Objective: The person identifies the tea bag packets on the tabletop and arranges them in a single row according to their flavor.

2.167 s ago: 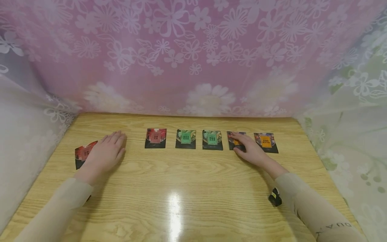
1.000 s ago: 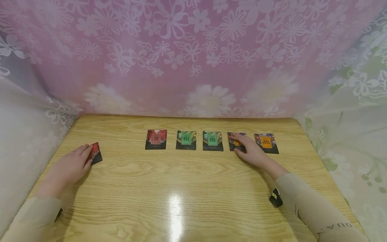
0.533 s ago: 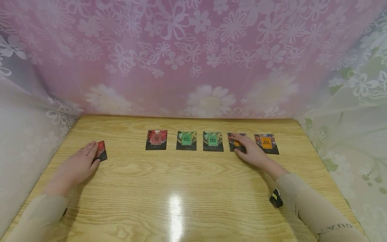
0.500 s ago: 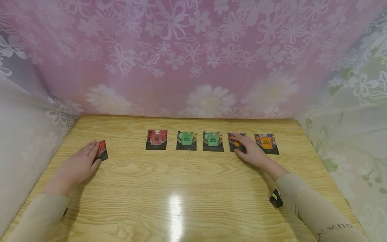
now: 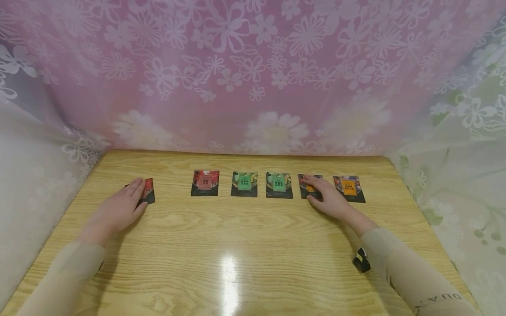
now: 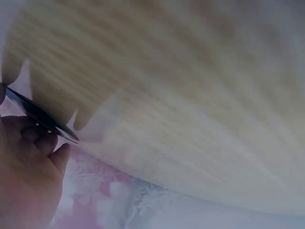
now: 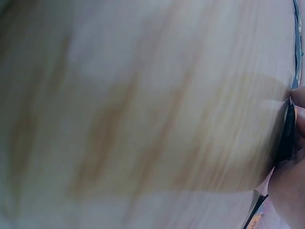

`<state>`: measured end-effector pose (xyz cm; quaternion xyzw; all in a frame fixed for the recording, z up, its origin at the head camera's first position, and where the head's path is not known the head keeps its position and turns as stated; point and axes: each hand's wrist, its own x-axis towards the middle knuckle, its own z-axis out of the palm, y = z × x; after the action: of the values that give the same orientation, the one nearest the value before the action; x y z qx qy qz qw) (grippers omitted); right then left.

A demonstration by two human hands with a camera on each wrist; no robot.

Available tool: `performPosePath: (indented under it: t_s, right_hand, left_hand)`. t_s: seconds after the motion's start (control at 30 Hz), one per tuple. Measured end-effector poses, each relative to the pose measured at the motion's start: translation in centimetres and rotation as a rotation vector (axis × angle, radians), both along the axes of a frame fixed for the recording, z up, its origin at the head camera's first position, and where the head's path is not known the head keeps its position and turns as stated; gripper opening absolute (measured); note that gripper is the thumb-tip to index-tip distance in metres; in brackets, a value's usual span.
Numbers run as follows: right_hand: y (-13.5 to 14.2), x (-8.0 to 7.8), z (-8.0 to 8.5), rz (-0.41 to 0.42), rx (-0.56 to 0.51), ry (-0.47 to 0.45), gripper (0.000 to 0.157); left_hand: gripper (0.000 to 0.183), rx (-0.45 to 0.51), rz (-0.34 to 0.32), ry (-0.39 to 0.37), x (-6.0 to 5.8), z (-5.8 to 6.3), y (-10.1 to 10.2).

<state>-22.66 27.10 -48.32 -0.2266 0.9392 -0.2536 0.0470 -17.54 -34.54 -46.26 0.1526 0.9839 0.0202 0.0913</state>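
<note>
At the left of the table, my left hand [image 5: 116,208] holds a red and black sachet [image 5: 149,191], fingers over its top and thumb at its near edge. The left wrist view shows that sachet edge-on as a dark sliver [image 6: 40,117] against the fingers. My right hand [image 5: 332,199] grips an orange-labelled sachet [image 5: 310,188], index finger at its far edge and thumb at its near edge, partly covering it. Between the hands lie a red sachet [image 5: 204,183] and two green-labelled sachets [image 5: 243,184], spaced in a row. Another orange-labelled sachet [image 5: 349,188] lies just right of my right hand.
The wooden table [image 5: 189,254] carries a bright light reflection near its front. A pink floral curtain [image 5: 253,87] hangs along the back edge, with pale floral cloth [image 5: 454,175] at both sides. A small black device [image 5: 360,260] sits under the right sleeve.
My left hand first drew back towards the near left, and now has moved right and away from me with the red sachet. My right hand has stayed on the orange-labelled sachet.
</note>
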Motion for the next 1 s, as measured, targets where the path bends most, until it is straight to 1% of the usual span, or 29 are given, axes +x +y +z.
performPosePath:
  t_s: [0.33, 0.57, 0.73, 1.0]
  right_hand:
    - [-0.1, 0.1, 0.2, 0.003, -0.01, 0.001, 0.058]
    - [-0.1, 0.1, 0.2, 0.005, -0.011, 0.002, 0.058]
    - [0.0, 0.0, 0.2, 0.007, -0.014, 0.001, 0.057]
    - [-0.1, 0.1, 0.2, 0.004, -0.016, 0.001, 0.057]
  left_hand:
    - [0.072, 0.005, -0.047, 0.019, -1.6, -0.3, 2.1]
    - [0.069, 0.015, -0.065, 0.007, -2.5, -0.1, 4.0]
    - [0.068, 0.012, -0.086, 0.02, -3.1, 0.0, 5.0]
    - [0.067, 0.014, -0.096, 0.036, -3.9, -0.1, 5.9]
